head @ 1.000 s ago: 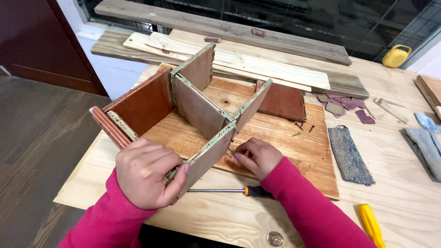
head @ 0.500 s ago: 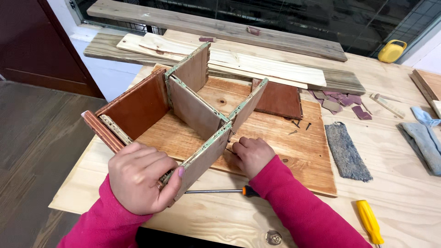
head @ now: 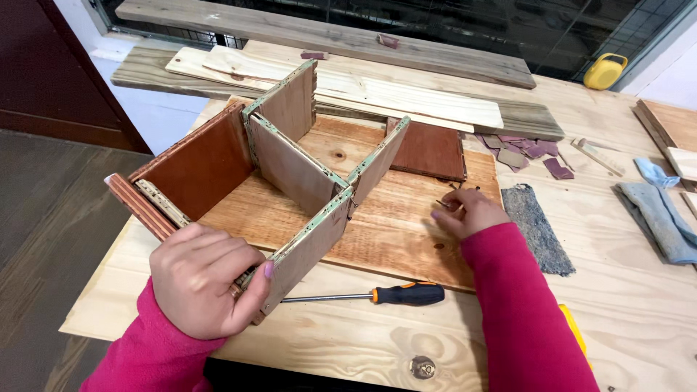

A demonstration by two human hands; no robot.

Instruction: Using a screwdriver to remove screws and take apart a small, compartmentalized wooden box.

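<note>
A wooden box frame (head: pixel 290 174) of upright panels with pale green edges stands on a flat brown board (head: pixel 406 239) at the centre of the table (head: pixel 639 305). The left hand (head: pixel 207 287), at about 7 o'clock from the frame's middle, is clenched around the near end of the nearest panel, thumb pressed on its outer face. The right hand (head: pixel 468 212), at 3 o'clock from the frame and apart from it, rests on the board with fingertips pinched at some small dark nails (head: pixel 454 192); whether it grasps one I cannot tell.

A screwdriver (head: pixel 377 295) with a black and orange handle lies on the table just below the board, at 5 o'clock from the frame. A dark sanding sheet (head: pixel 536 229) lies just right of the right hand. At 3 o'clock, well apart, lies a blue-grey cloth (head: pixel 657 214). Long planks (head: pixel 363 91) lie at 12 o'clock, and a yellow object (head: pixel 604 71) sits at 2 o'clock, near the far edge.
</note>
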